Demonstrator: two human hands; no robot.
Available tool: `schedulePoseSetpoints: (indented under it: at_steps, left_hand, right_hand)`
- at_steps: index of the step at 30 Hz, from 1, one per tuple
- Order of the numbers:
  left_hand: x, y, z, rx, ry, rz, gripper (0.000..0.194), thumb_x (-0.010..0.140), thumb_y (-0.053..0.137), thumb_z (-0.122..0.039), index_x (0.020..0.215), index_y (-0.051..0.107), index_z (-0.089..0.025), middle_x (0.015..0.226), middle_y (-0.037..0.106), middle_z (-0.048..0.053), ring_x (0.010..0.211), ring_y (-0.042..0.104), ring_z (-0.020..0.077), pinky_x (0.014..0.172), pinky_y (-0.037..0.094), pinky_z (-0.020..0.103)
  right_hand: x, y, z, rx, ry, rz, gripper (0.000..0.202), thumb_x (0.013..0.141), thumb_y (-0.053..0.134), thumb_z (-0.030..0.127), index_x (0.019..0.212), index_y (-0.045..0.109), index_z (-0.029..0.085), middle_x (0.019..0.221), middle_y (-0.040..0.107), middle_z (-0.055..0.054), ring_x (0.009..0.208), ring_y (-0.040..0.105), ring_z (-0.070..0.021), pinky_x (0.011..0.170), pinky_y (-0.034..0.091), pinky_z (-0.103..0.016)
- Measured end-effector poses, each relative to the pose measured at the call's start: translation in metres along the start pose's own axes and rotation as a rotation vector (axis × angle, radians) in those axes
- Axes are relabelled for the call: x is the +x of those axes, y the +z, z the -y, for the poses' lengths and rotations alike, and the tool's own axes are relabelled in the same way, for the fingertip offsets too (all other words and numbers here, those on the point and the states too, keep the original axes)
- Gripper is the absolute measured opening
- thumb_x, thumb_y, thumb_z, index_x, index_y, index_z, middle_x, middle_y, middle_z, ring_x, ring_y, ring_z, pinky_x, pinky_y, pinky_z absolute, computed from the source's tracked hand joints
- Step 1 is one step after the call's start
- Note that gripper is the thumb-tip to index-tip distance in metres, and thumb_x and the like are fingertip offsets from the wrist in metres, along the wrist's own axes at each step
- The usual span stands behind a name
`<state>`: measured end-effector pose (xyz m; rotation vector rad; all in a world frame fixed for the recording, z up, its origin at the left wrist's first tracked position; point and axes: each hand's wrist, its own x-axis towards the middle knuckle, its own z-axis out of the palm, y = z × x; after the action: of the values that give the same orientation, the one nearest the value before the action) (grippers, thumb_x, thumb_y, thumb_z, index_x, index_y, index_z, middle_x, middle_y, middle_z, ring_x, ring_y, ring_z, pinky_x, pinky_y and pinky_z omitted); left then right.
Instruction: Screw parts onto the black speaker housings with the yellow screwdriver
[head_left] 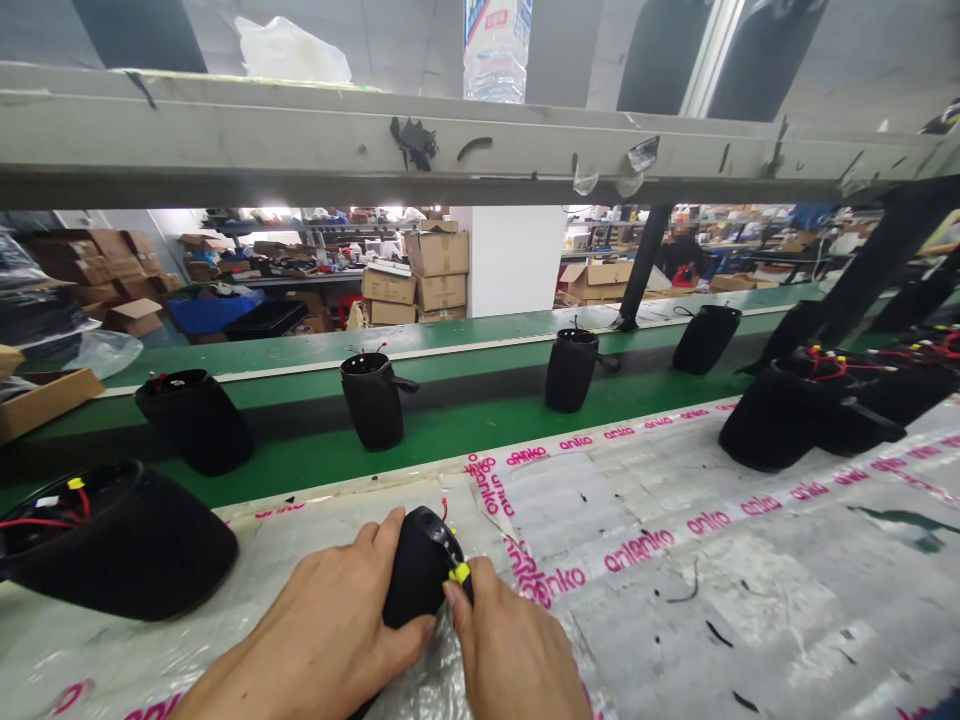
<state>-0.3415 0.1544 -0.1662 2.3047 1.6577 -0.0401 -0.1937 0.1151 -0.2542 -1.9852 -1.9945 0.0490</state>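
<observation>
My left hand (341,615) is wrapped round a black fabric-covered cylindrical housing (417,570), which lies tilted on the plastic-covered bench. Its dark rim faces right, and a thin red wire (444,509) sticks up behind it. Closed in my right hand (514,640) is a small hand tool (460,574) with a yellow-and-black handle. The tool's metal end is at the housing's rim; the fingers hide much of the handle, so its exact kind is unclear. Left of my hands, a larger-looking black housing (150,545) lies with red wires and a yellow connector at its opening.
Several similar housings, including one (373,400) and another (571,370), stand on the green conveyor belt (465,410). More wired housings (772,415) cluster at the right. Overhead runs a grey shelf beam (300,135) bearing a plastic bottle (495,60). Black scraps (718,634) litter the bench.
</observation>
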Motion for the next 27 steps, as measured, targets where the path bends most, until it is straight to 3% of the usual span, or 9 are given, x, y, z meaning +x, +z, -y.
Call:
schedulePoseSetpoints:
  at_steps: [6, 14, 20, 24, 27]
  left_hand:
    - [0.002, 0.0, -0.002, 0.034, -0.017, 0.008, 0.063, 0.083, 0.051, -0.037, 0.142, 0.043, -0.017, 0.119, 0.071, 0.016, 0.1, 0.07, 0.0393, 0.078, 0.05, 0.047]
    - [0.002, -0.001, -0.009, 0.052, -0.029, 0.032, 0.062, 0.084, 0.05, -0.037, 0.141, 0.044, -0.013, 0.123, 0.069, 0.02, 0.103, 0.068, 0.0401, 0.081, 0.05, 0.05]
    - [0.001, 0.0, 0.0, -0.014, 0.009, -0.003, 0.061, 0.082, 0.056, -0.039, 0.138, 0.047, -0.017, 0.121, 0.07, 0.017, 0.112, 0.066, 0.0387, 0.092, 0.049, 0.05]
    - [0.004, -0.003, 0.006, -0.042, 0.025, -0.021, 0.065, 0.081, 0.058, -0.04, 0.141, 0.045, -0.018, 0.129, 0.067, 0.016, 0.116, 0.065, 0.0376, 0.095, 0.049, 0.05]
    - [0.004, -0.006, 0.005, -0.033, 0.016, -0.022, 0.065, 0.081, 0.058, -0.04, 0.14, 0.047, -0.017, 0.131, 0.067, 0.017, 0.116, 0.065, 0.0381, 0.096, 0.05, 0.05]
  right_hand:
    - [0.007, -0.001, -0.005, -0.003, -0.055, 0.056, 0.011, 0.102, 0.048, 0.024, 0.094, 0.056, 0.023, 0.071, 0.073, -0.002, 0.057, 0.073, -0.0235, 0.043, 0.029, -0.03]
    - [0.02, -0.035, -0.005, -0.044, -0.079, 0.345, 0.014, 0.104, 0.045, 0.025, 0.1, 0.057, 0.02, 0.079, 0.076, -0.006, 0.07, 0.076, -0.0257, 0.044, 0.025, -0.031]
    - [0.016, -0.022, 0.0, 0.039, -0.029, 0.258, 0.011, 0.103, 0.048, 0.021, 0.1, 0.059, 0.018, 0.079, 0.076, -0.007, 0.07, 0.076, -0.0267, 0.046, 0.03, -0.03]
    - [0.013, -0.008, -0.005, 0.194, -0.058, 0.129, 0.012, 0.103, 0.047, 0.023, 0.099, 0.058, 0.02, 0.078, 0.076, -0.004, 0.07, 0.075, -0.0258, 0.049, 0.031, -0.031]
    - [0.011, -0.01, -0.014, 0.297, -0.055, -0.022, 0.019, 0.106, 0.04, 0.031, 0.1, 0.056, 0.022, 0.075, 0.074, -0.002, 0.068, 0.074, -0.0244, 0.051, 0.032, -0.031]
